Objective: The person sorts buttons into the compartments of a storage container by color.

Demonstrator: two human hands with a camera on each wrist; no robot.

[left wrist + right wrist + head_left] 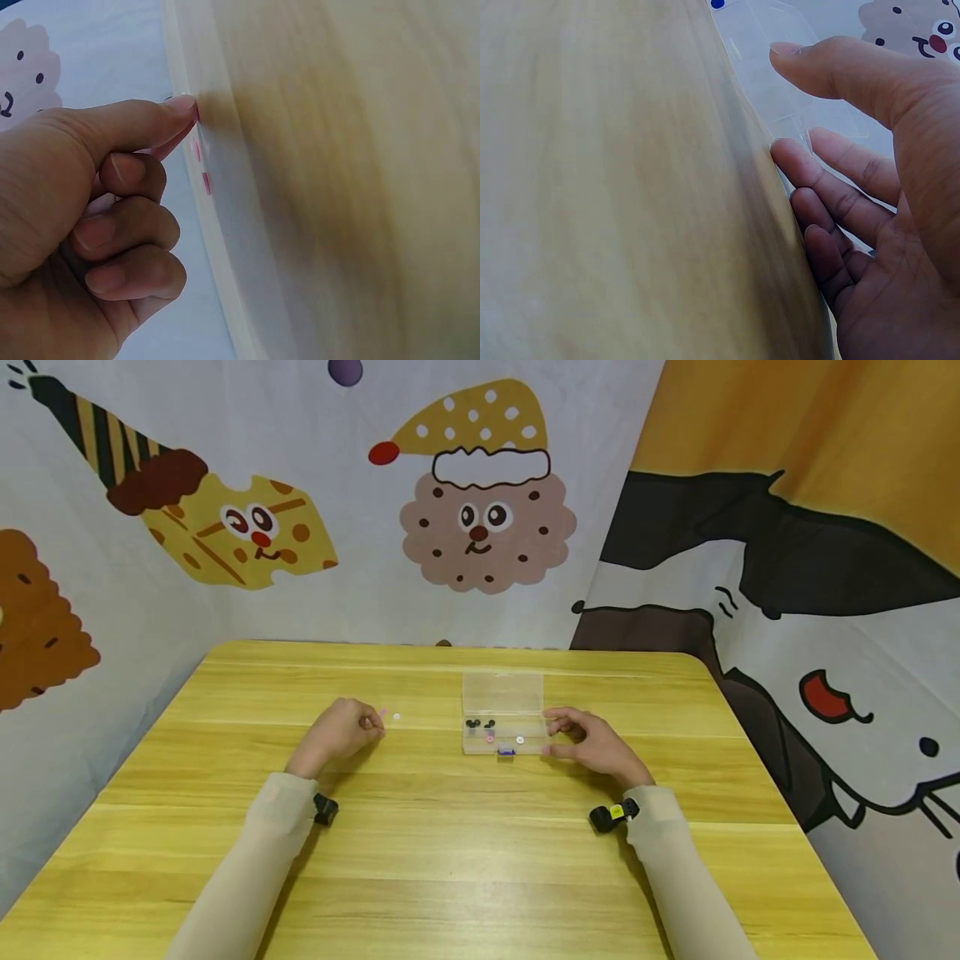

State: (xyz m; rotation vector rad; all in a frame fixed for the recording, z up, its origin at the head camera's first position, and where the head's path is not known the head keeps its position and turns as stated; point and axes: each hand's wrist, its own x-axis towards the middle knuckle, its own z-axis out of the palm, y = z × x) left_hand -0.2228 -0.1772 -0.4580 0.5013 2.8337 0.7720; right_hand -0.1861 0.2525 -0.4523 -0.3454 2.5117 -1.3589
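Pinching a small pink piece [196, 114] between thumb and index fingertips, the left hand [337, 732] is low at the wooden table [450, 843], with two loose pieces [207, 183] just right of its grip. Well to the right lies a clear box [480, 751] — lid [502, 693] raised on the far side, black pieces [490, 724] inside — and the right hand [592, 745], thumb and fingers spread apart, is at its right end; whether they touch it, I cannot tell.
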